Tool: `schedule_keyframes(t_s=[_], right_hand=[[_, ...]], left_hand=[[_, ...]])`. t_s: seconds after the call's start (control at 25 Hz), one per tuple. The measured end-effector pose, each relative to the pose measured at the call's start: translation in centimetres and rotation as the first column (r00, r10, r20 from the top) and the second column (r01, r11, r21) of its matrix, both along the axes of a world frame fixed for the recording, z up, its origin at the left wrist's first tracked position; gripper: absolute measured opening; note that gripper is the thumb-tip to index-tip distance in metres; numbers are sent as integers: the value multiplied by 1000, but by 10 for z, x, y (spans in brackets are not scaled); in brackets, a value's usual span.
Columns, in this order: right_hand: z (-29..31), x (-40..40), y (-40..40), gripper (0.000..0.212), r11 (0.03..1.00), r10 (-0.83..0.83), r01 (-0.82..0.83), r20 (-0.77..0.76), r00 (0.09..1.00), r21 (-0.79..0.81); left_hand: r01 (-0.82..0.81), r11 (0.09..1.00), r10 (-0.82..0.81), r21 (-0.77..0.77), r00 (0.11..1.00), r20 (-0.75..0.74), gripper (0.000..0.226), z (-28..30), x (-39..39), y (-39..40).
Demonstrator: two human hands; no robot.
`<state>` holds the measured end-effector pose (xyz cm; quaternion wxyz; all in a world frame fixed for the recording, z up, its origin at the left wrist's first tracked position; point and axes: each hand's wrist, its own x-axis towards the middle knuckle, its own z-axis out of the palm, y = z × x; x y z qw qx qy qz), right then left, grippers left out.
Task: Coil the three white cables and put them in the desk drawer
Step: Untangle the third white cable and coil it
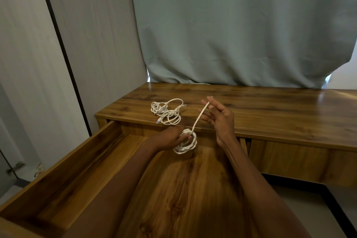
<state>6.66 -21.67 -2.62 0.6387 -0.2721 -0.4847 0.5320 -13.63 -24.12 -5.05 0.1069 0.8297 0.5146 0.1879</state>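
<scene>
My left hand (172,137) grips a coiled white cable (186,146) over the open desk drawer (63,164). The coil's free end runs up and to the right, taut, to my right hand (218,116), which pinches it between thumb and fingers above the desk's front edge. Loose white cables (167,111) lie tangled on the wooden desk top (270,110), left of my right hand and behind my left. How many cables make up that heap I cannot tell.
The drawer is pulled far out toward me, and its wooden bottom shows between my forearms. A grey-green curtain (241,35) hangs behind the desk. Pale wall panels stand to the left. A second, closed drawer front (301,160) is on the right.
</scene>
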Motion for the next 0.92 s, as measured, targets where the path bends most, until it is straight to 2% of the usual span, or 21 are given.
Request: schedule_keyframes(t_s=[0.08, 0.2, 0.28, 0.32, 0.36, 0.48, 0.56, 0.68, 0.8, 0.92], right_hand=[[-5, 3, 5, 33, 997, -69, 63, 171, 983, 45], [-12, -1, 10, 20, 960, -273, 226, 392, 879, 163], [-14, -5, 9, 19, 940, -333, 240, 499, 800, 243], [-15, -6, 8, 21, 951, -301, 211, 527, 795, 225], [-14, -7, 6, 21, 975, -217, 157, 518, 827, 156], [-12, -6, -3, 14, 996, 52, -23, 361, 931, -82], [-11, -4, -3, 19, 987, 99, -60, 270, 958, -148], [-12, -4, -1, 25, 980, 121, -83, 207, 971, -183], [-13, -10, -1, 19, 947, 238, -204, 115, 964, -248], [-19, -19, 1, 21, 914, 307, -292, 9, 952, -281]], left_hand=[[22, 1000, -23, 13, 999, 25, 37, 3, 3, -5], [42, 999, -42, 1, 995, 93, 32, 16, 16, -14], [46, 999, -46, 6, 982, 182, 23, 23, 24, -19], [45, 999, -45, 5, 971, 235, 21, 25, 25, -20], [31, 1000, -31, 4, 960, 278, 22, 26, 26, -20], [-31, 1000, 29, -1, 929, 368, 38, 23, 17, -17], [-46, 999, 40, 6, 913, 406, 41, 22, 9, -13], [-13, 999, 25, -29, 891, 454, 10, 27, 11, -18], [14, 998, 18, -54, 837, 546, 21, 28, 18, -19], [-26, 997, 62, -72, 832, 552, 22, 24, 18, -16]])
